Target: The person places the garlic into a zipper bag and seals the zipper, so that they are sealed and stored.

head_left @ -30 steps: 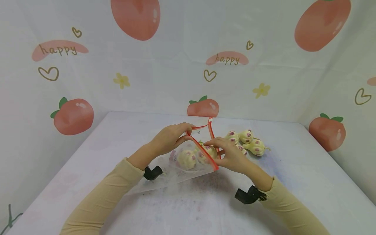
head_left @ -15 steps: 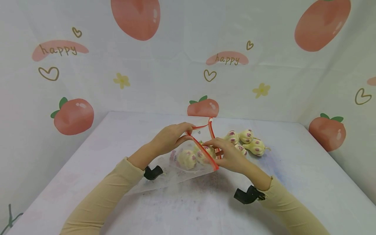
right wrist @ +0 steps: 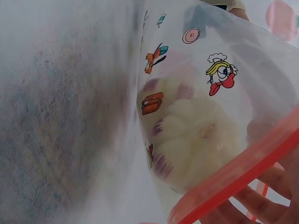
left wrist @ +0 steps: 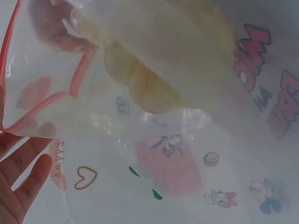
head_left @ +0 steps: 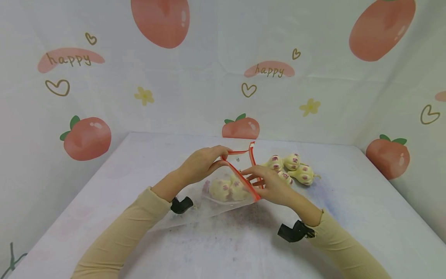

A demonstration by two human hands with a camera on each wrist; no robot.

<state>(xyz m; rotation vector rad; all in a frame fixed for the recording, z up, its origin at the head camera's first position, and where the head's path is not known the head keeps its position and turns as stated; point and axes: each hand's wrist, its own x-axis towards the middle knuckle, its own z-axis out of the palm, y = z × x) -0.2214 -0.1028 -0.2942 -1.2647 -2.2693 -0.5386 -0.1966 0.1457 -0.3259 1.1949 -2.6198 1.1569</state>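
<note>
My left hand (head_left: pixel 204 163) pinches the red-edged rim of a clear zip bag (head_left: pixel 216 207) and keeps its mouth raised. Inside the bag lie garlic bulbs (head_left: pixel 219 190), cream with purple marks; the right wrist view shows a garlic bulb (right wrist: pixel 196 140) close up through the plastic. At the mouth, my right hand (head_left: pixel 275 186) has its fingers inside the red rim (right wrist: pixel 243 170), slightly spread and apart from the bulbs. In the left wrist view, that hand (left wrist: pixel 53 28) shows blurred through the plastic, near pale garlic (left wrist: pixel 149 88).
Several more garlic bulbs (head_left: pixel 292 162) sit in a cluster on the white table (head_left: pixel 223 248), just beyond and right of my right hand. A white cloth backdrop (head_left: pixel 195 85) with printed peaches rises behind the table.
My right hand has let go of a garlic bulb, which has dropped lower and left in the bag. Its fingers have straightened. The bag's far corner has shifted slightly; my left hand stays put.
</note>
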